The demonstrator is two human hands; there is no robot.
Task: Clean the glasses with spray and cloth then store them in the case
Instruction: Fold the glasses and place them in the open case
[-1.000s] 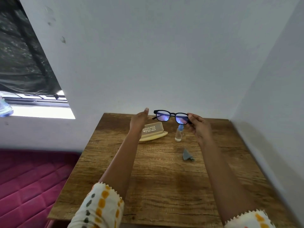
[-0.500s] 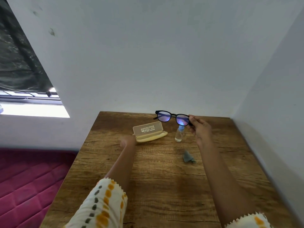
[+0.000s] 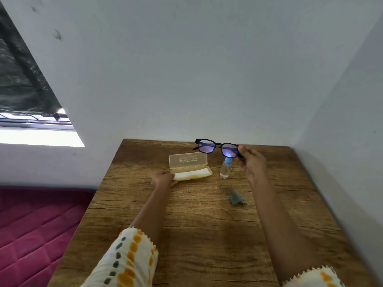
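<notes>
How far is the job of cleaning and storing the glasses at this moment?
Done: the case lies open; whether cleaning happened is unclear. In hand: right hand pinches the glasses, left hand holds the case's end. The bottle and cloth rest on the table. Left: glasses into case, lid shut.

A person's left hand [image 3: 162, 180] is gripping the left end of an open yellowish case [image 3: 190, 168] lying on a wooden tabletop [image 3: 196, 235]. Just right of the case a spray bottle [image 3: 225, 169] is standing. Above it, the right hand [image 3: 251, 162] is pinching black glasses [image 3: 215, 146] by one end. Right of the case and nearer the person, a grey cloth [image 3: 236, 198] is lying.
</notes>
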